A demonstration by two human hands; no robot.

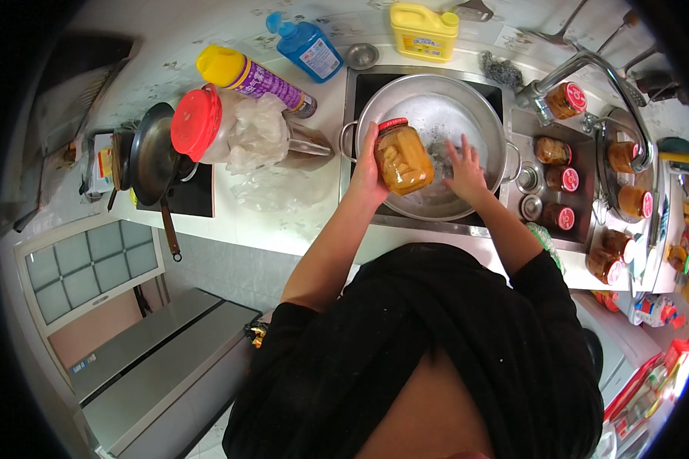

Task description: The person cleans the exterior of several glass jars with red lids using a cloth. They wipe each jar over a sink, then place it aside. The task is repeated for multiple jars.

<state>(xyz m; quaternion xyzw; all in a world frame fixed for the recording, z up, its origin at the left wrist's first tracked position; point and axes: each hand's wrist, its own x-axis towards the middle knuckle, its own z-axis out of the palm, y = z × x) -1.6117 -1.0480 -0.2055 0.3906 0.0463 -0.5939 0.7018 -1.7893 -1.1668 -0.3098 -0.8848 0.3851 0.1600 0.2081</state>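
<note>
My left hand [371, 166] grips a glass jar [403, 158] of yellow fruit pieces in liquid, closed with a red lid and tilted above the left part of a wide metal pot [430, 82]. Over the pot's right part is my right hand [466, 172], fingers spread, holding nothing. The two-handled pot sits across the left sink basin, with some water and dark specks in its bottom. In the right basin [574, 143] lie several similar jars [562, 179] with red lids, beside a drain strainer [531, 207].
A chrome faucet [620, 66] arches over the right basin, with more jars [635, 201] beyond it. Behind the pot stand a yellow jug [425, 34], a blue pump bottle [310, 51] and steel wool [500, 70]. Leftward are a spray can [264, 83], plastic bags [258, 132] and a wok [152, 155].
</note>
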